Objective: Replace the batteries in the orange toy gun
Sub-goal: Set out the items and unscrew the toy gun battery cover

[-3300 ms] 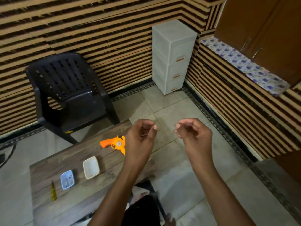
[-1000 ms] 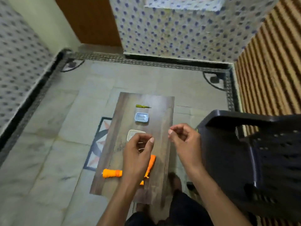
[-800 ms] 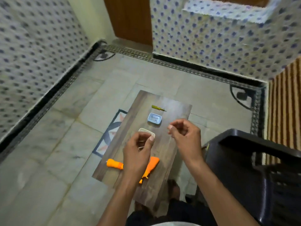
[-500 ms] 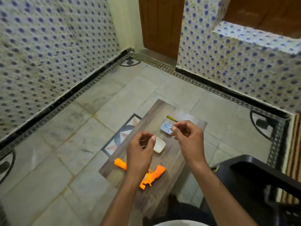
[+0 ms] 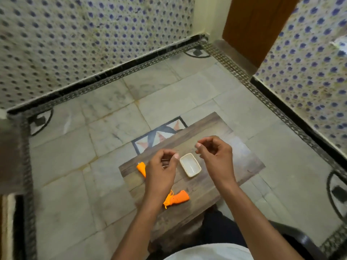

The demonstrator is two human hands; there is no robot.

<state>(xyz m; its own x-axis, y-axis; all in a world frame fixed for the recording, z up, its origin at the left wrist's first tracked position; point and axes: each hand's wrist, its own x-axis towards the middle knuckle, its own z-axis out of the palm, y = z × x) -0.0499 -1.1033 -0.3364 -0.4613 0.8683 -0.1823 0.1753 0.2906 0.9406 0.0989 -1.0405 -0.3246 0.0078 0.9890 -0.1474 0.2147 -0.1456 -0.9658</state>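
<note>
The orange toy gun [image 5: 178, 198] lies on a low wooden table [image 5: 244, 158], its barrel end [image 5: 141, 167] pointing left. My left wrist covers its middle. My left hand [image 5: 162, 167] hovers above the gun with fingers loosely curled toward the thumb, and nothing shows in it. My right hand [image 5: 215, 154] is raised beside it in the same curled pose, also with nothing visible in it. A small white tray [image 5: 190, 164] sits on the table between the two hands.
Tiled floor surrounds the table. Patterned walls stand to the left and right, with a brown door [image 5: 255, 25] at the far corner. The arm of a black chair [image 5: 300, 241] shows at the bottom right, close to my body.
The camera has swung round, so the table now appears turned and nearer. Both hands keep the same raised, curled pose. The blue tray and screwdriver have gone out of sight behind my right hand.
</note>
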